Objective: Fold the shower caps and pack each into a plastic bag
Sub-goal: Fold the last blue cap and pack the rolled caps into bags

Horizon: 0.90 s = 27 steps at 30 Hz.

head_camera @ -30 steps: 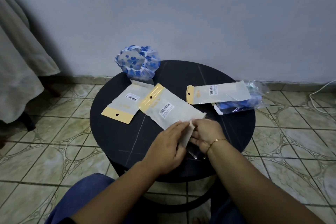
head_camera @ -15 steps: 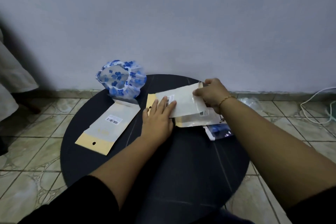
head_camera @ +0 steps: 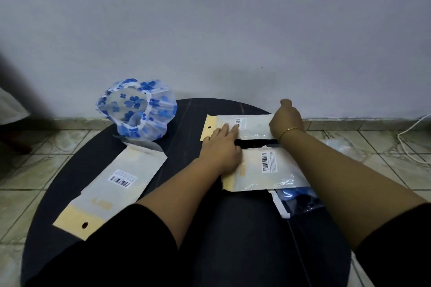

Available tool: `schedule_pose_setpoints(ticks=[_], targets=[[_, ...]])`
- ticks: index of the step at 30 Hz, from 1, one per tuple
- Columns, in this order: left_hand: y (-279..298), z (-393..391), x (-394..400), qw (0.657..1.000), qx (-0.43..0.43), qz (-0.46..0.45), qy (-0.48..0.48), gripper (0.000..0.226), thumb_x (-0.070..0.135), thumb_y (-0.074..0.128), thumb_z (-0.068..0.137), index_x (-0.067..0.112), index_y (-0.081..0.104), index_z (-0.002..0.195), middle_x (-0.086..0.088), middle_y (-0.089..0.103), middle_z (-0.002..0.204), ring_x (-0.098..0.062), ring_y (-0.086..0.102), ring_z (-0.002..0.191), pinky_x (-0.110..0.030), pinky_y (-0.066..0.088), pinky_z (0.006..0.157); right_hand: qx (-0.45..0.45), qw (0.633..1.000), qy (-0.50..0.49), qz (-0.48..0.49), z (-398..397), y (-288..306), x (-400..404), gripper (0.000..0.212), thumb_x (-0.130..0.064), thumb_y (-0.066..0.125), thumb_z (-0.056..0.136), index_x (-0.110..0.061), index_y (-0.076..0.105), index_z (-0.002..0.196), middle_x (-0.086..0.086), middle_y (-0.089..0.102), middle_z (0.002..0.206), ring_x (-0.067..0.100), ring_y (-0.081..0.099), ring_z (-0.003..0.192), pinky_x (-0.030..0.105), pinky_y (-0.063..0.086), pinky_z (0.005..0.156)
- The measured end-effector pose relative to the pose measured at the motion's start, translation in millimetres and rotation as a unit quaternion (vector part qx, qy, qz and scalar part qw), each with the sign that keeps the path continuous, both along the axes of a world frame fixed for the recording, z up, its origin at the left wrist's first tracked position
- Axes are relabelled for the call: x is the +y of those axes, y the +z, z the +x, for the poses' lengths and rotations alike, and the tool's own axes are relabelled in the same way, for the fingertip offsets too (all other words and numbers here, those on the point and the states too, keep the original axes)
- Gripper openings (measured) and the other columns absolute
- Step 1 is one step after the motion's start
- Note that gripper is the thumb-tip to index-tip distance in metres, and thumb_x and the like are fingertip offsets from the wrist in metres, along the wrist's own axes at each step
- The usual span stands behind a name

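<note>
At the table's (head_camera: 186,228) far edge, our left hand (head_camera: 221,144) pressed flat, fingers straight, on a bag (head_camera: 254,124); our right hand (head_camera: 285,119) gripped its end.

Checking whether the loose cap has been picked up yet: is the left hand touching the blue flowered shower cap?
Apart. The head view shows the left hand flat on the far packet, with bare dark table between it and the shower cap.
</note>
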<state>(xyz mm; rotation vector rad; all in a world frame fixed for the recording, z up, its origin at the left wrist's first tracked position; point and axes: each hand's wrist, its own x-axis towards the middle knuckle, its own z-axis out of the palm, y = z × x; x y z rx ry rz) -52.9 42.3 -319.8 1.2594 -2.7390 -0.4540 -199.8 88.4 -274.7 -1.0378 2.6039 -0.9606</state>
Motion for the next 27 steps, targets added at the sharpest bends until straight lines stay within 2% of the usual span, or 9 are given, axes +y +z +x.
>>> schedule_pose_setpoints(ticks=[5, 8, 13, 17, 20, 22, 24, 26, 27], targets=[[21.4, 14.2, -11.7, 0.999, 0.01, -0.033, 0.023, 0.062, 0.028, 0.039, 0.095, 0.019, 0.012, 0.15, -0.004, 0.007, 0.159, -0.022, 0.008, 0.145, -0.043, 0.015, 0.115, 0.078, 0.996, -0.001, 0.032, 17.8, -4.6, -22.0, 0.044, -0.005, 0.045, 0.09, -0.009, 0.039, 0.134, 0.018, 0.039, 0.134, 0.035, 0.039, 0.123, 0.043, 0.034, 0.101], [41.0, 27.7, -25.8, 0.996, 0.009, -0.074, 0.057, 0.059, 0.026, 0.041, 0.095, 0.017, 0.019, 0.149, -0.006, 0.013, 0.158, -0.024, 0.012, 0.144, -0.043, 0.018, 0.114, 0.029, 0.998, 0.053, 0.007, 44.2, 1.0, -45.7, 0.048, -0.009, 0.053, 0.088, -0.011, 0.041, 0.134, 0.016, 0.041, 0.135, 0.033, 0.043, 0.122, 0.042, 0.037, 0.102], [75.7, 64.2, -58.5, 0.976, 0.011, -0.186, 0.117, 0.04, 0.026, 0.038, 0.092, 0.02, 0.052, 0.129, -0.002, 0.051, 0.134, -0.022, 0.043, 0.124, -0.041, 0.028, 0.101, -0.095, 0.989, 0.105, -0.041, 98.9, 13.4, -84.6, 0.051, -0.021, 0.057, 0.088, -0.011, 0.041, 0.136, 0.012, 0.042, 0.137, 0.029, 0.049, 0.118, 0.032, 0.044, 0.092], [97.6, 113.8, -94.2, 0.946, 0.138, -0.205, 0.212, 0.037, 0.024, 0.039, 0.091, 0.027, 0.062, 0.12, -0.001, 0.057, 0.129, -0.024, 0.049, 0.118, -0.039, 0.029, 0.097, -0.236, 0.959, 0.121, -0.096, 134.3, 20.5, -112.5, 0.057, -0.038, 0.054, 0.089, -0.005, 0.042, 0.134, 0.013, 0.046, 0.137, 0.027, 0.05, 0.116, 0.027, 0.039, 0.087], [98.6, 154.4, -123.2, 0.869, 0.29, -0.201, 0.347, 0.037, 0.026, 0.04, 0.09, 0.026, 0.059, 0.122, -0.005, 0.054, 0.131, -0.027, 0.046, 0.12, -0.04, 0.03, 0.098, -0.316, 0.935, 0.12, -0.103, 152.3, 19.0, -127.6, 0.068, -0.052, 0.048, 0.089, -0.002, 0.043, 0.134, 0.013, 0.049, 0.136, 0.027, 0.05, 0.113, 0.031, 0.039, 0.087], [89.5, 180.1, -147.7, 0.79, 0.385, -0.12, 0.462, 0.039, 0.026, 0.037, 0.091, 0.02, 0.055, 0.126, -0.006, 0.052, 0.133, -0.028, 0.047, 0.118, -0.04, 0.034, 0.099, -0.374, 0.916, 0.113, -0.091, 160.7, 13.1, -135.3, 0.073, -0.06, 0.045, 0.088, -0.007, 0.039, 0.139, 0.01, 0.044, 0.141, 0.028, 0.046, 0.122, 0.036, 0.039, 0.095], [74.2, 202.1, -166.7, 0.712, 0.483, 0.058, 0.507, 0.035, 0.022, 0.034, 0.095, 0.01, 0.055, 0.12, -0.006, 0.055, 0.121, -0.025, 0.056, 0.093, -0.033, 0.047, 0.083, -0.41, 0.902, 0.109, -0.084, 164.5, 6.1, -139.3, 0.077, -0.063, 0.043, 0.087, -0.011, 0.035, 0.142, 0.008, 0.038, 0.146, 0.028, 0.04, 0.13, 0.04, 0.037, 0.104], [54.0, 216.0, -174.6, 0.67, 0.503, 0.248, 0.487, 0.023, 0.015, 0.032, 0.096, 0.012, 0.054, 0.092, -0.006, 0.05, 0.096, -0.017, 0.047, 0.065, -0.025, 0.042, 0.057, -0.43, 0.893, 0.108, -0.081, 169.2, -1.1, -146.4, 0.077, -0.065, 0.04, 0.087, -0.014, 0.031, 0.144, 0.007, 0.034, 0.15, 0.029, 0.036, 0.133, 0.044, 0.033, 0.109], [44.6, 218.9, -174.9, 0.658, 0.491, 0.322, 0.472, 0.023, 0.015, 0.03, 0.096, 0.013, 0.05, 0.085, -0.006, 0.049, 0.089, -0.017, 0.047, 0.066, -0.025, 0.04, 0.058, -0.439, 0.889, 0.104, -0.083, 170.4, -4.7, -149.7, 0.078, -0.066, 0.04, 0.086, -0.014, 0.03, 0.145, 0.007, 0.031, 0.151, 0.029, 0.034, 0.135, 0.045, 0.031, 0.11]])
